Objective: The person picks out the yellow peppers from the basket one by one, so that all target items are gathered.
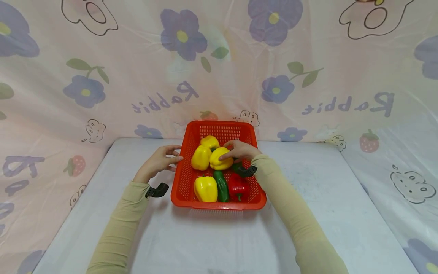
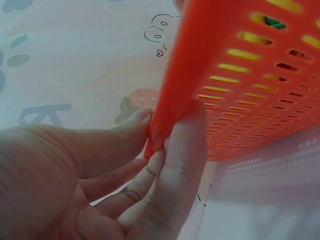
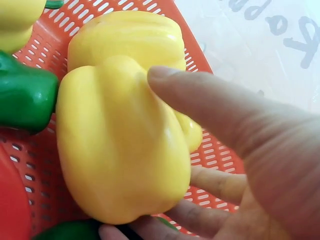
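A red plastic basket [image 1: 219, 206] with slotted walls stands on the table. My left hand [image 1: 159, 161] pinches its left rim between thumb and fingers; the left wrist view shows the thumb [image 2: 112, 145] outside the rim [image 2: 172, 75]. Inside the basket, my right hand [image 1: 242, 149] holds a yellow bell pepper [image 1: 220, 159], thumb on top and fingers curled around its side and underneath. Two more yellow peppers lie close by, one at the left [image 1: 200, 158] and one behind [image 1: 210, 142]. Near the front are another yellow pepper [image 1: 206, 189], a long green vegetable [image 1: 221, 186] and a red bell pepper [image 1: 238, 187].
Another green vegetable [image 1: 237, 167] is partly hidden beneath my right hand and wrist camera. The white table [image 1: 308, 198] reaches out on both sides of the basket. A patterned cloth [image 1: 226, 76] hangs behind and beside the table.
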Demonstrator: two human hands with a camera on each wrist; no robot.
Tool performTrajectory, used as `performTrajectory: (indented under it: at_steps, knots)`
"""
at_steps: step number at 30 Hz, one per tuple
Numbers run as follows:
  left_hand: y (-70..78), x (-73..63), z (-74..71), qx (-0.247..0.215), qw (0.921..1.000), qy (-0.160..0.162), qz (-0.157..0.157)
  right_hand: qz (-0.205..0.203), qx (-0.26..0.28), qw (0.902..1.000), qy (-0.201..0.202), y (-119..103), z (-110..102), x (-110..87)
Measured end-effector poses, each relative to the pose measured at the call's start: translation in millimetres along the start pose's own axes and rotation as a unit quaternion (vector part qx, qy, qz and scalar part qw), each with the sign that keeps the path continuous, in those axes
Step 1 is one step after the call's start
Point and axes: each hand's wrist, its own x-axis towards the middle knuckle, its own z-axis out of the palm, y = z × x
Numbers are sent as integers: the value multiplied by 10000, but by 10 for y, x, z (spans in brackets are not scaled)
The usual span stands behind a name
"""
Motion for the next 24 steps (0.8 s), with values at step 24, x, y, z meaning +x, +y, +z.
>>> performTrajectory:
  at_steps: [24]
  knots:
    - [-11,-2,0,23,10000,11,39,-291,9,9995,-94,29,-5,10]
